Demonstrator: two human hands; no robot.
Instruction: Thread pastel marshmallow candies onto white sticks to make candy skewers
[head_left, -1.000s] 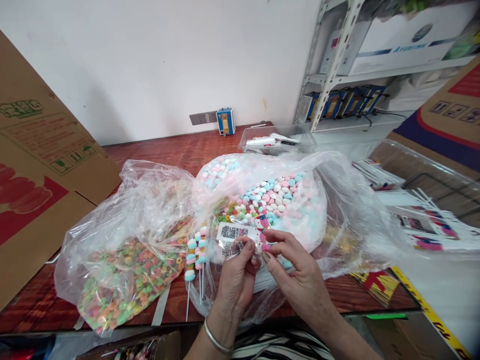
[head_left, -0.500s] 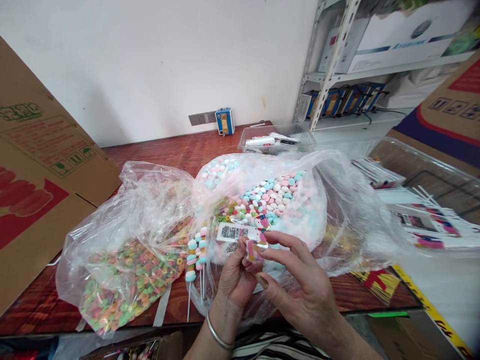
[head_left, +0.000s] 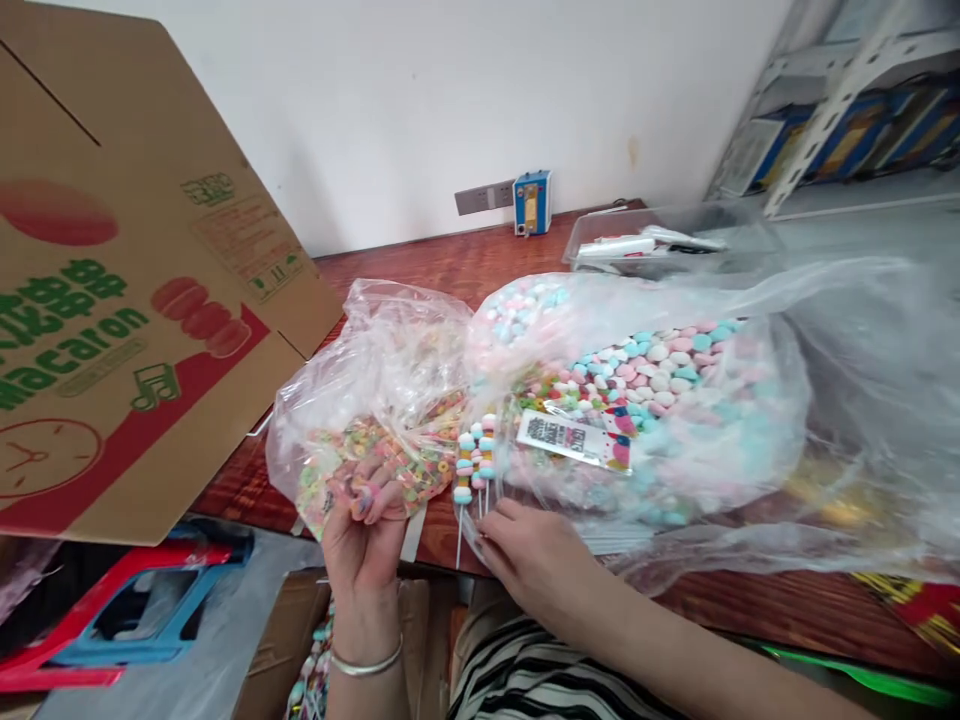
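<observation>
My left hand (head_left: 364,525) is raised over the bag of ring candies, fingers curled around a small plastic wrapper (head_left: 367,498) with pink and yellow print. Three candy skewers (head_left: 476,460) of pink, white and blue pieces on white sticks lie between the two candy bags. At their lower ends is my right hand (head_left: 532,555), its fingertips pinched at a stick. Printed clear wrappers (head_left: 577,438) lie flat on the large bag, just beyond the right hand. Curled fingers hide part of the held wrapper.
A bag of fruit-coloured rings (head_left: 375,460) and a large bag of pastel candies (head_left: 675,370) cover much of the wooden table (head_left: 420,262). A cardboard box (head_left: 187,280) stands left. Behind are a clear tray (head_left: 600,235) and a blue device (head_left: 532,203).
My hands have parted: the left has moved left with the wrapper, the right has come down to the skewer sticks. The view has turned left, showing more of the cardboard box.
</observation>
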